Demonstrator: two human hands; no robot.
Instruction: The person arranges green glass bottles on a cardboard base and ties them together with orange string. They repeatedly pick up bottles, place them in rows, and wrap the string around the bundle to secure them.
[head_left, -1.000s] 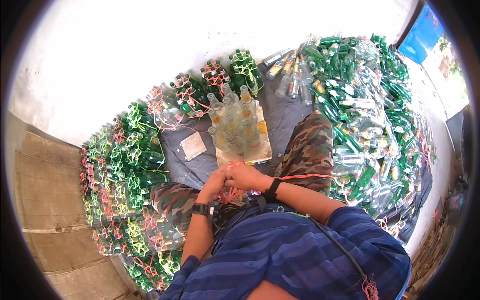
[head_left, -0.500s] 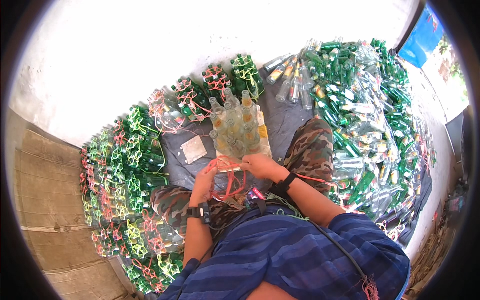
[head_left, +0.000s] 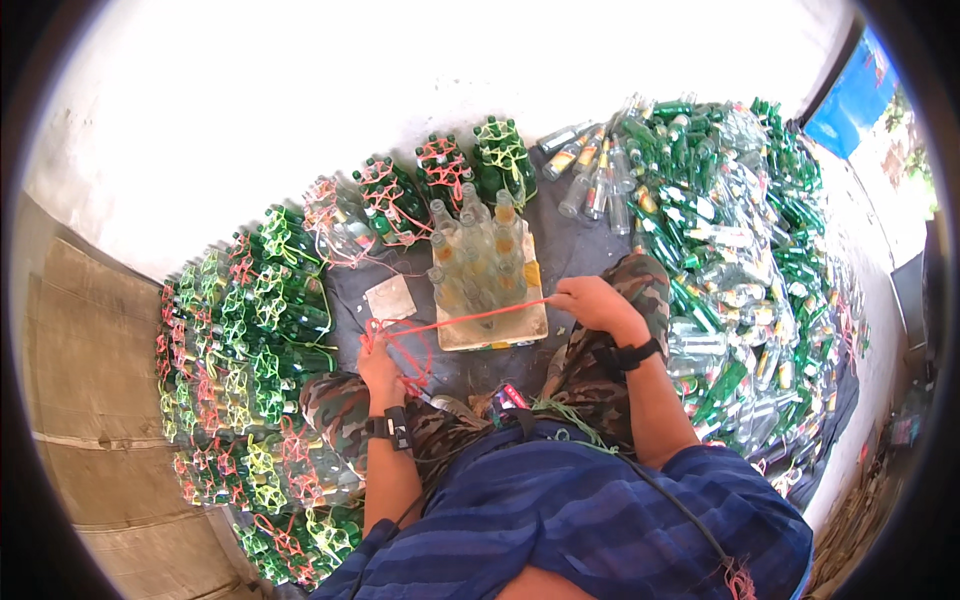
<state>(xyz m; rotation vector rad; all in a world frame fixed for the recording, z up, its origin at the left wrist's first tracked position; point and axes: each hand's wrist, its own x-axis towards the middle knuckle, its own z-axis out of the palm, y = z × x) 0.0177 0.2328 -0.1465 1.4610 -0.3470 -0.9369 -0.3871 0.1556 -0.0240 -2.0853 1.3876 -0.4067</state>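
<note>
A length of red plastic twine point(head_left: 470, 319) is stretched taut between my hands, in front of a cluster of clear glass bottles point(head_left: 480, 255). My left hand point(head_left: 379, 368) is closed around a looped bunch of the twine, whose loops hang to its right. Pinched in the fingers of my right hand point(head_left: 596, 303) is the other end of the stretch. The bottles stand upright, packed together on a low pale block point(head_left: 490, 331) between my legs. Neither hand touches the bottles.
Tied bundles of green bottles point(head_left: 290, 300) curve along the left and back. A big heap of loose green and clear bottles point(head_left: 730, 260) lies on the right. A pale square tile point(head_left: 390, 298) rests on the dark ground sheet point(head_left: 565, 240). Cardboard point(head_left: 100, 400) stands at far left.
My hands have moved apart, the left to the left and the right to the right. The twine between them has been drawn out straight. The bottles remain on the block.
</note>
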